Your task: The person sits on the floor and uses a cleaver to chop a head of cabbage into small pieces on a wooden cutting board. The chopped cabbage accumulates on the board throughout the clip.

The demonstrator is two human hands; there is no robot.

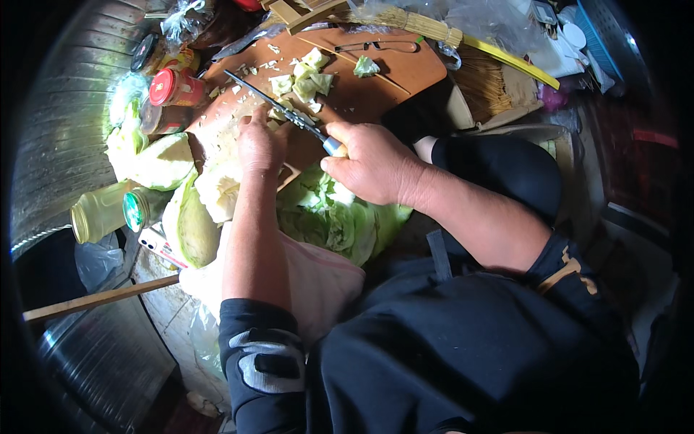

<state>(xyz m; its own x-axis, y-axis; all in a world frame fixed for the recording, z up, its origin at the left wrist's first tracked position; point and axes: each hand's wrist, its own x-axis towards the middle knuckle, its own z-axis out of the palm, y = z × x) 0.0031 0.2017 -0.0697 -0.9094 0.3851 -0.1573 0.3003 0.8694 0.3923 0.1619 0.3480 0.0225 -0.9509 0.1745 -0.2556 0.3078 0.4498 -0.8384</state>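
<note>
My right hand [374,160] grips a kitchen knife [265,100] by its handle. The blade runs up and to the left, edge-on to me, with small cabbage bits stuck near the handle. Just left of the blade, my left hand [260,144] is lowered to the brown wooden board [352,103]; its fingertips are partly hidden, so I cannot tell whether they pinch anything. Cut cabbage pieces [309,78] lie beyond the blade, with one piece [366,66] apart to the right. Loose cabbage leaves [347,222] sit below my right hand. Larger cabbage wedges [162,160] are to the left.
Along the left stand a red-lidded jar [176,87], a yellowish jar [100,211] and a green-lidded jar [142,209]. A smartphone [160,244] lies near them. At the board's far side are a thin metal tool [377,46], a second blade [244,43] and a straw broom [401,20].
</note>
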